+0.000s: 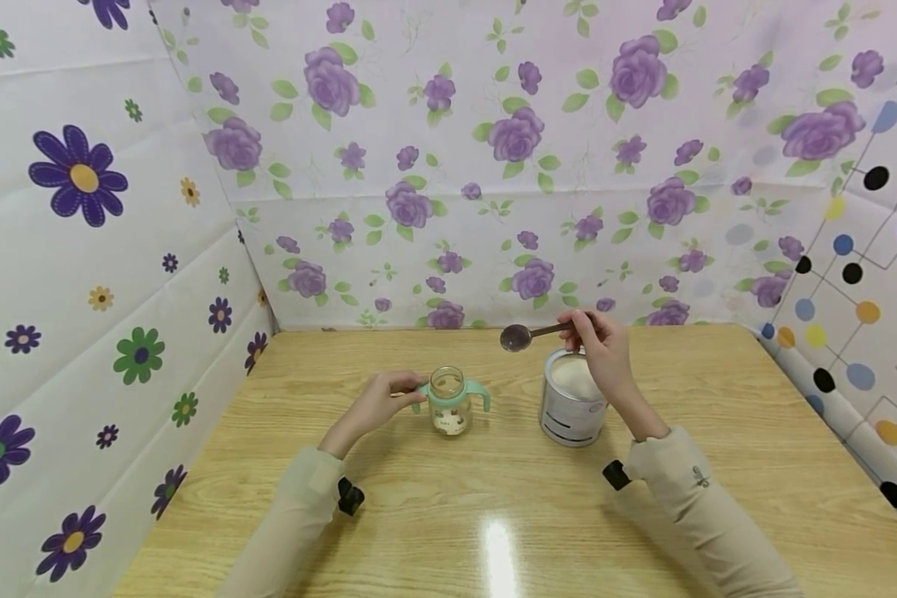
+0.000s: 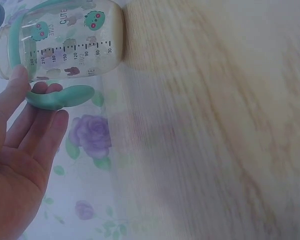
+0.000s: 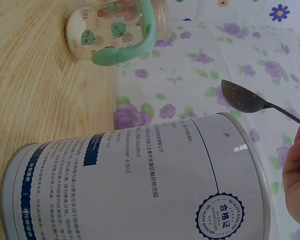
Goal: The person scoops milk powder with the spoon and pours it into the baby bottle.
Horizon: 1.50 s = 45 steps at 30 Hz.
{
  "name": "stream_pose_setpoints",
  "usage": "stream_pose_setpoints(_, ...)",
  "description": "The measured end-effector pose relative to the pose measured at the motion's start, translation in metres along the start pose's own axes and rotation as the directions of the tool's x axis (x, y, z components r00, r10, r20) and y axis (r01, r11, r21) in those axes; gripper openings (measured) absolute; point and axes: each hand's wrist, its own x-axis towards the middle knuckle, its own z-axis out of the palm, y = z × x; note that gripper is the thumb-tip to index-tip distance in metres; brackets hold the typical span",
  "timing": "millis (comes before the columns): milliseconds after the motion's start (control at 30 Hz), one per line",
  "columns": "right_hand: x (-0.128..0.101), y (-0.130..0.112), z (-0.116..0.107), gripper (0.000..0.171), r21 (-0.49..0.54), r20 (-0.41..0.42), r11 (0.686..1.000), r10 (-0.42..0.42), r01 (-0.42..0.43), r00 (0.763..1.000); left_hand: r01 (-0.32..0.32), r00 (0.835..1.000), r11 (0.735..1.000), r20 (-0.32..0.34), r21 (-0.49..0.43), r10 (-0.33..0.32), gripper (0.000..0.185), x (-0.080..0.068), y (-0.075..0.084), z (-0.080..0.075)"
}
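Note:
A clear baby bottle (image 1: 450, 415) with a mint-green two-handled collar stands upright and uncapped on the table. My left hand (image 1: 379, 405) pinches its left handle (image 2: 60, 97) between thumb and fingers. Pale contents lie at the bottle's bottom in the left wrist view. My right hand (image 1: 600, 353) grips the handle of a dark spoon (image 1: 516, 337), held above and between the bottle and the can. The spoon's bowl (image 3: 241, 97) looks empty but for some residue. Below my right hand stands an open white can (image 1: 571, 415) of pale powder, with printed labels.
The wooden table (image 1: 433, 515) ends at a back wall hung with purple-flowered cloth (image 1: 463, 166). Patterned cloths also hang at the left (image 1: 82, 274) and right sides. A black wrist camera (image 1: 350, 497) sits under the left cuff, another (image 1: 616, 475) by the right.

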Motion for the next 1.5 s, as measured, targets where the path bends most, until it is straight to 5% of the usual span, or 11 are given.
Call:
stream_pose_setpoints(300, 0.001, 0.018, -0.008, 0.032, 0.004, -0.022, 1.000, -0.001, 0.001, 1.000, -0.008, 1.000, 1.000, -0.029, -0.017, 0.008, 0.033, 0.010, -0.034, 0.011)
stream_pose_setpoints(800, -0.001, 0.020, -0.013, 0.033, 0.012, -0.037, 0.999, 0.043, -0.043, 0.998, -0.002, 1.000, 1.000, -0.027, -0.023, 0.001, 0.033, 0.010, -0.034, 0.011)
stream_pose_setpoints(1000, 0.001, 0.021, -0.016, 0.035, 0.000, -0.047, 0.998, 0.065, -0.065, 0.997, -0.005, 1.000, 1.000, -0.003, -0.012, 0.005, 0.031, 0.004, -0.008, 0.003)
stream_pose_setpoints(1200, 0.001, 0.019, -0.019, 0.032, -0.007, -0.056, 0.997, 0.080, -0.080, 0.995, 0.012, 1.000, 1.000, -0.023, -0.017, -0.013, 0.033, 0.010, -0.032, 0.009)
stream_pose_setpoints(1500, 0.002, 0.023, -0.021, 0.034, 0.016, -0.074, 0.997, 0.072, -0.071, 0.995, 0.002, 0.999, 0.999, -0.037, -0.034, -0.003, 0.032, 0.010, -0.032, 0.008)
